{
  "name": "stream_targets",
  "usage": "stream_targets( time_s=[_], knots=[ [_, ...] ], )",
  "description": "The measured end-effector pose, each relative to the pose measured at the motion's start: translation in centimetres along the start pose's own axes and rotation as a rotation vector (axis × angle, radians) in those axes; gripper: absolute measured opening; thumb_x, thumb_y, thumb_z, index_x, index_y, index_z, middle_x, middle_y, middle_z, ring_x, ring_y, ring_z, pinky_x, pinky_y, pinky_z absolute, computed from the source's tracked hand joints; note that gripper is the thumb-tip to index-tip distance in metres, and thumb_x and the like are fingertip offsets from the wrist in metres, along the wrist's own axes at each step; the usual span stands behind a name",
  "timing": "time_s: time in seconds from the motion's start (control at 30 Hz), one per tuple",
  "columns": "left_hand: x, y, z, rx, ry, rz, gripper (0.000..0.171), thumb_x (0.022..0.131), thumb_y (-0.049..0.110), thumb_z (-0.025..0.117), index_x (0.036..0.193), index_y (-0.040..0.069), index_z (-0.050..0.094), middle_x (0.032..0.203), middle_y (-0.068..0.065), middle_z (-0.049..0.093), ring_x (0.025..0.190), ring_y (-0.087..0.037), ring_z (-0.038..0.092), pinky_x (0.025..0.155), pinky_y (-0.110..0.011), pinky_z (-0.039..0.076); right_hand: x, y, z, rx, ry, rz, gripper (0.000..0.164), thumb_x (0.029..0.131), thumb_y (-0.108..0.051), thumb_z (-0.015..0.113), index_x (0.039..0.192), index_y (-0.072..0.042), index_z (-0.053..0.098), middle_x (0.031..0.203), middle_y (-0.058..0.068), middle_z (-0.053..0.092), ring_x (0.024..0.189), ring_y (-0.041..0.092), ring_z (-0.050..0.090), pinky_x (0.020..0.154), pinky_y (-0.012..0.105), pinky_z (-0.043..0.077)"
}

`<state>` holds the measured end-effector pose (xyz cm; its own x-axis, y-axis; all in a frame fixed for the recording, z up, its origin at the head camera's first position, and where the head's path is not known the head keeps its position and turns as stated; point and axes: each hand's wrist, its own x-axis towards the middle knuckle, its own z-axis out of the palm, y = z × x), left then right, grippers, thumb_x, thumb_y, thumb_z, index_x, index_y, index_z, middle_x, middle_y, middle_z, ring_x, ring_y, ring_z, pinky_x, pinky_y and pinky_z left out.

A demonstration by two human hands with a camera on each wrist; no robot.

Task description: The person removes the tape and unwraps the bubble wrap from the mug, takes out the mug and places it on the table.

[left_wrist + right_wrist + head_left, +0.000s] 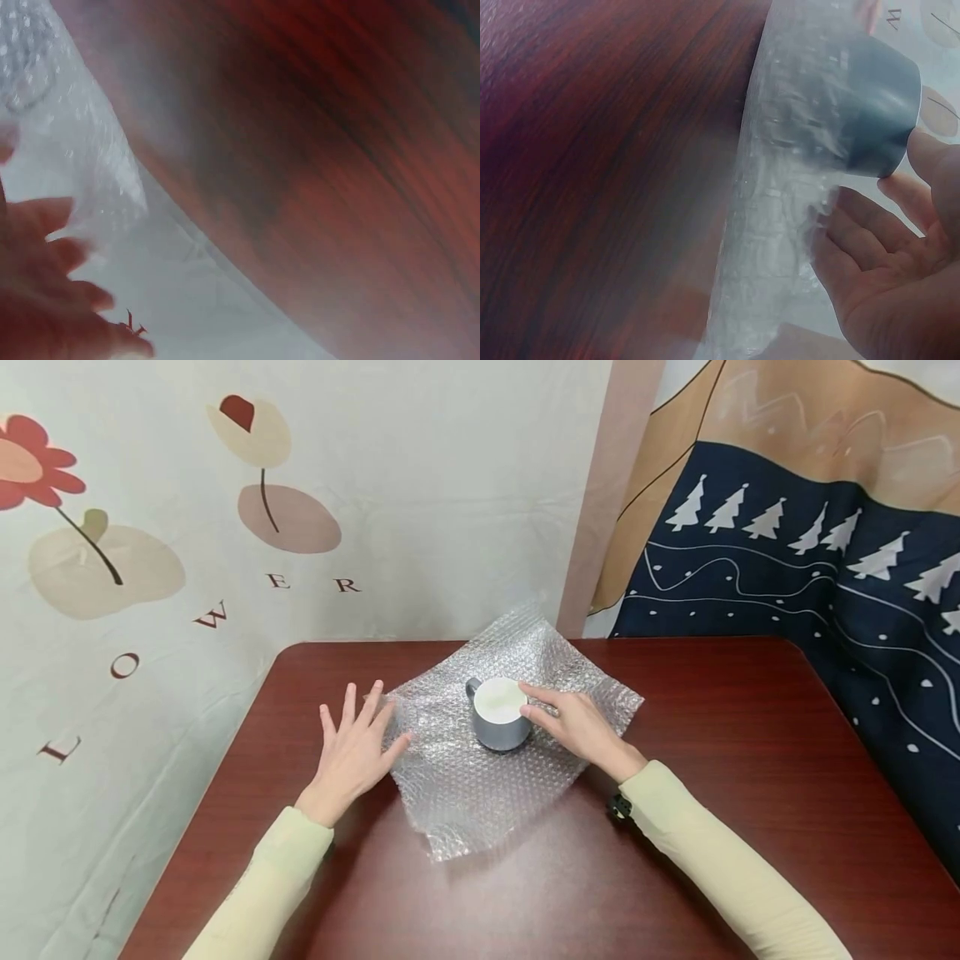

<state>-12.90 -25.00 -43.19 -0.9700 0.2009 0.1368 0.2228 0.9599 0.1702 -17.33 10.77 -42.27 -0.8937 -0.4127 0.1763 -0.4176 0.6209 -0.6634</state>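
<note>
A grey mug [502, 731] with a white inside stands upright on a sheet of bubble wrap [480, 802], its handle turned to the far left. At the mug's right side, my right hand [573, 724] holds the rim lightly between thumb and index finger. The right wrist view shows the same two fingertips on the rim of the mug [885, 105], with the other fingers below, bent loosely behind the wrap's raised edge. My left hand [352, 760] spreads its fingers at the wrap's left corner, fingertips right by its edge. That hand [45, 292] is blurred in the left wrist view.
The dark red wooden table [720, 718] reaches back to a pale printed cloth [450, 485] with flowers and letters. To the right hangs a navy cloth [750, 568] with white trees. A dark wrist device [619, 807] sits at the right cuff.
</note>
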Motion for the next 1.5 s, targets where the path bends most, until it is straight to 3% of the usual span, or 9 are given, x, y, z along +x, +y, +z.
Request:
stream_targets(
  time_s=[0.1,0.23,0.3,0.57,0.77,1.0,1.13,1.3,1.5],
  knots=[
    [-0.3,-0.5,-0.1,-0.007,-0.111,-0.048,0.094,0.095,0.071,0.054,0.159,0.004,0.039,0.17,-0.023,0.015,0.155,-0.05,-0.002,0.111,-0.08,-0.006,0.0,0.1,0.0,-0.007,0.01,-0.011,0.045,0.103,-0.034,0.066,0.145,-0.017,0.062,0.139,0.01,0.064,0.099,0.023,0.065,0.092,0.046,0.054],
    [-0.6,-0.9,-0.3,-0.03,-0.222,-0.081,0.11,0.089,0.081,0.054,0.163,0.003,0.029,0.169,-0.027,0.012,0.154,-0.053,-0.002,0.111,-0.08,-0.007,0.0,0.2,-0.1,-0.016,0.024,-0.023,0.045,0.103,-0.033,0.067,0.145,-0.015,0.063,0.138,0.009,0.065,0.114,0.025,0.068,0.096,0.048,0.054],
    [-0.7,-1.1,-0.4,-0.033,-0.267,-0.089,0.114,0.087,0.081,0.056,0.163,0.002,0.026,0.169,-0.028,0.011,0.154,-0.054,0.0,0.111,-0.08,-0.005,0.0,0.2,0.0,-0.017,0.025,-0.025,0.046,0.103,-0.033,0.067,0.145,-0.015,0.063,0.139,0.007,0.064,0.122,0.026,0.066,0.1,0.048,0.053],
    [-0.9,-1.5,0.2,-0.021,-0.39,-0.1,0.121,0.085,0.079,0.062,0.163,-0.002,0.019,0.169,-0.029,0.01,0.153,-0.055,0.007,0.111,-0.081,0.001,0.1,0.2,0.2,0.003,0.012,-0.022,0.045,0.103,-0.033,0.067,0.144,-0.016,0.063,0.14,0.005,0.064,0.119,0.023,0.066,0.099,0.047,0.053],
    [-0.8,-1.6,0.4,-0.026,-0.393,-0.101,0.121,0.085,0.079,0.062,0.163,-0.003,0.017,0.169,-0.029,0.008,0.153,-0.054,0.01,0.111,-0.081,0.004,0.1,0.2,0.1,0.001,0.019,-0.031,0.045,0.103,-0.033,0.066,0.145,-0.015,0.063,0.14,0.006,0.064,0.113,0.023,0.067,0.098,0.047,0.053],
    [-0.7,-1.6,0.3,0.005,-0.373,-0.09,0.121,0.085,0.08,0.061,0.162,-0.004,0.021,0.169,-0.029,0.006,0.154,-0.053,0.005,0.112,-0.08,-0.001,-0.2,0.4,0.1,0.031,-0.017,0.0,0.058,0.103,-0.04,0.064,0.154,-0.014,0.052,0.151,0.01,0.056,0.137,0.029,0.055,0.11,0.05,0.045],
    [-0.7,-1.2,-0.2,0.028,-0.299,-0.059,0.12,0.086,0.081,0.058,0.161,-0.006,0.025,0.169,-0.029,0.006,0.155,-0.052,0.003,0.112,-0.079,-0.005,-0.7,0.4,-0.6,0.056,0.0,0.039,0.066,0.104,-0.047,0.061,0.158,-0.013,0.045,0.157,0.011,0.049,0.143,0.03,0.048,0.114,0.052,0.04],
    [0.2,0.4,-0.7,0.041,-0.174,0.028,0.111,0.089,0.076,0.06,0.16,-0.003,0.031,0.169,-0.028,0.013,0.155,-0.05,0.005,0.116,-0.075,-0.004,-0.7,0.3,-1.2,0.065,0.038,0.068,0.073,0.101,-0.051,0.063,0.159,-0.012,0.042,0.16,0.011,0.045,0.147,0.031,0.043,0.116,0.054,0.037],
    [1.4,3.3,0.2,0.008,-0.187,0.116,0.1,0.09,0.071,0.063,0.159,0.004,0.038,0.168,-0.024,0.024,0.155,-0.049,0.014,0.117,-0.075,0.009,-0.1,-0.6,0.5,0.046,0.011,0.09,0.092,0.092,-0.061,0.069,0.162,-0.012,0.035,0.163,0.013,0.039,0.15,0.032,0.037,0.119,0.054,0.033]
  ],
)
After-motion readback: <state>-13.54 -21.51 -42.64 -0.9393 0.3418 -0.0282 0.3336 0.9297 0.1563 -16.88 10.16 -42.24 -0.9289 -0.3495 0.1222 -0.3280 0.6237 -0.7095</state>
